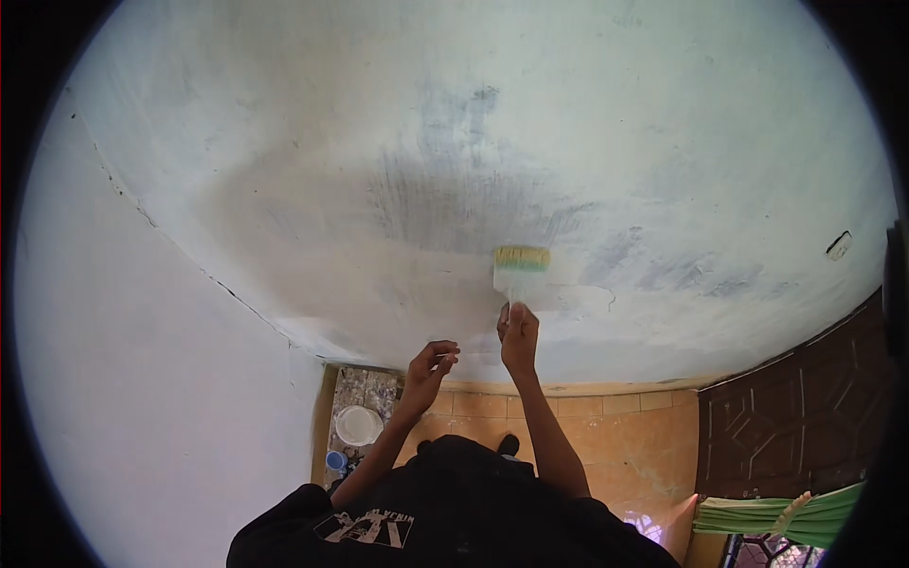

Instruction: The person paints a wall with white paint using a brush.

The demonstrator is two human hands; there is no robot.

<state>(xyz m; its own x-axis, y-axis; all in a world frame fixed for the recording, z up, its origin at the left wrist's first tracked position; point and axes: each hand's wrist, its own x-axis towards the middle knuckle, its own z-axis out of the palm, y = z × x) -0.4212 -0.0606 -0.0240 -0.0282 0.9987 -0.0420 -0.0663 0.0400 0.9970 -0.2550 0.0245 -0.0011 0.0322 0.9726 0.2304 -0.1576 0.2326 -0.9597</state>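
Right hand (519,333): grip clenched round the handle of the brush (522,269), whose bristles are pressed to the pale wall (284,142) just above. Left hand (431,365): close beside, fingers curled; grip cannot be determined. White bucket (358,425) on floor, lower left.

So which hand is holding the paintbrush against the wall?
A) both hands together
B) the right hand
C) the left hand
B: the right hand is closed around the handle of the paintbrush, which is pressed to the wall. The left hand is curled beside it, apart from the brush.
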